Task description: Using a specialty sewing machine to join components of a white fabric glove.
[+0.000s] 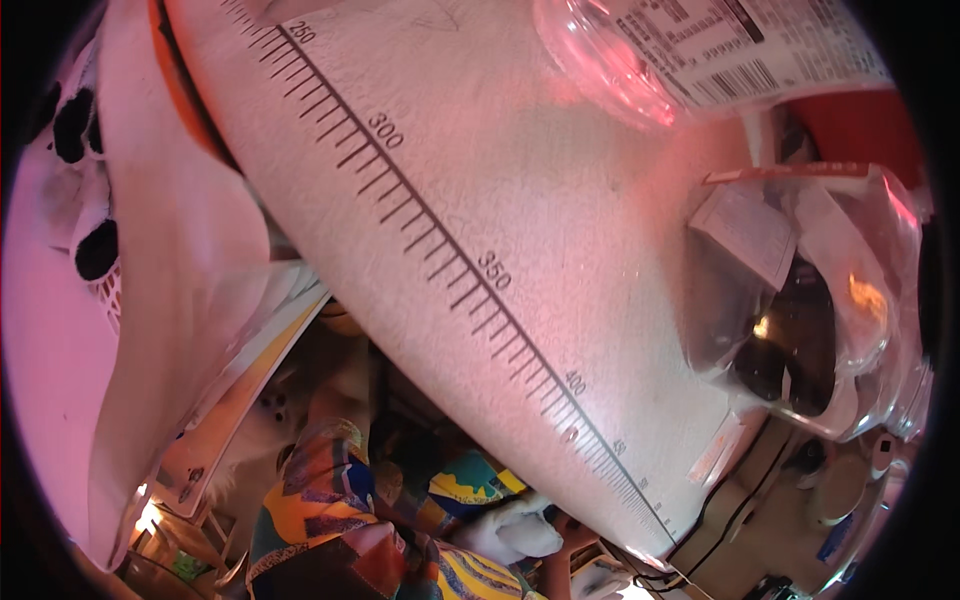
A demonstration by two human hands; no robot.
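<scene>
Neither of my hands shows clearly. A pale tabletop (480, 160) fills the middle, tilted across the picture, with a dark printed ruler scale (440, 225) along its edge. On its far right side lies a clear plastic container (610, 60) with a printed label (720, 50). Nearer, a clear plastic bag (860, 240) holds something dark and shiny (790, 340) and a white slip of paper (745, 235). Below the table edge, multicoloured patterned cloth (320, 510) shows beside a rounded white thing (515, 530) whose kind I cannot make out.
At the left stand a pale curved panel (165, 200) and white things with black round patches (97, 250). A board with an orange-tan face (235, 410) leans below the table edge. Black cables (735, 475) hang by the table's right corner. Something red (860, 125) sits behind the bag.
</scene>
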